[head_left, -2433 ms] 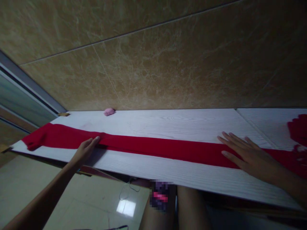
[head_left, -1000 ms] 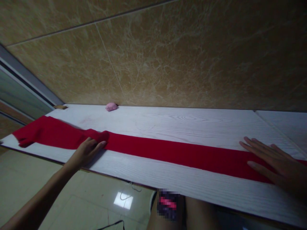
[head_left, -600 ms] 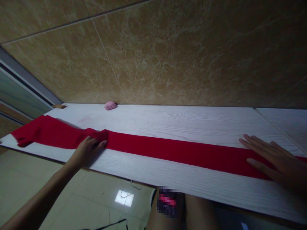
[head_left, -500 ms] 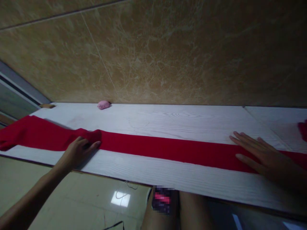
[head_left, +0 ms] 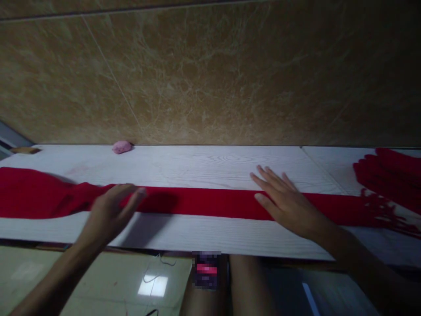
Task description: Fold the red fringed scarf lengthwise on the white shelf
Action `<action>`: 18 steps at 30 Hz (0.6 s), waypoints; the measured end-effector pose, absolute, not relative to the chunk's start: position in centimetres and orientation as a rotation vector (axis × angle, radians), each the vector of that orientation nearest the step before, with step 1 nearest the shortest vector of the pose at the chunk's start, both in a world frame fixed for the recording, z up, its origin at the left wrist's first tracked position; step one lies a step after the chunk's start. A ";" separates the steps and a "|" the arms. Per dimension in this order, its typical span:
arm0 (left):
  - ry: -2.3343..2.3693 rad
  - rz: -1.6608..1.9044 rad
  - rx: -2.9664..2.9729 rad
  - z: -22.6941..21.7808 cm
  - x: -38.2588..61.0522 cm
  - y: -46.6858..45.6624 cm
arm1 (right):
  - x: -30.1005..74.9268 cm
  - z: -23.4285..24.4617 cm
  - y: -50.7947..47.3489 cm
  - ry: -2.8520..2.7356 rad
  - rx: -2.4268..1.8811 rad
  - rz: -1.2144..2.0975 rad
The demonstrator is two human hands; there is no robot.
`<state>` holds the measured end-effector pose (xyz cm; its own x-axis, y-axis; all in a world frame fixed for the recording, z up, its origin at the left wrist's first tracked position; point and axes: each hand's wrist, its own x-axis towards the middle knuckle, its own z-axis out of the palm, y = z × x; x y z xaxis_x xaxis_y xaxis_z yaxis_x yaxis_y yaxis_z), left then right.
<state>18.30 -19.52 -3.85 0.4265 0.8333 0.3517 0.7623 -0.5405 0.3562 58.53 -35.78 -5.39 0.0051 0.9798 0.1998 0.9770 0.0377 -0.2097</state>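
Observation:
A long red scarf (head_left: 204, 202) lies lengthwise along a white wood-grain tabletop (head_left: 197, 162). Its middle stretch is narrow and smooth, while the left part is wider and rumpled. Fringe shows at its right end. My left hand (head_left: 112, 208) is over the scarf where it narrows, thumb and fingers apart and casting a shadow to the right; contact with the cloth is hard to judge. Farther right, my right hand (head_left: 289, 206) is spread over the smooth stretch, palm down, fingertips past the far edge of the cloth. Nothing is held in it.
Folded red fringed cloths (head_left: 391, 175) lie in a pile at the right. A small pink object (head_left: 122, 147) and a brown block (head_left: 26, 150) sit along the marbled wall (head_left: 197, 79). The person's legs (head_left: 250, 285) are below the table's front edge.
My right hand has slid left along the scarf. My left hand has loosened from the bunched cloth and appears raised. The view has shifted right, bringing the fringe and the red pile into sight.

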 end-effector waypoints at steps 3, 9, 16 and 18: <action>1.167 0.438 2.779 -6.1 24.1 -19.6 | 53.3 -5.7 -33.2 -2.024 -2.105 0.090; 1.134 0.148 2.803 -8.8 26.3 -18.8 | 50.7 -7.6 -31.8 -1.976 -2.230 0.164; 1.145 0.137 2.757 -8.3 26.2 -19.1 | 50.7 -7.4 -32.2 -2.006 -2.294 0.149; 1.137 0.152 2.740 -8.4 26.2 -18.9 | 50.5 -7.4 -32.2 -2.019 -2.292 0.145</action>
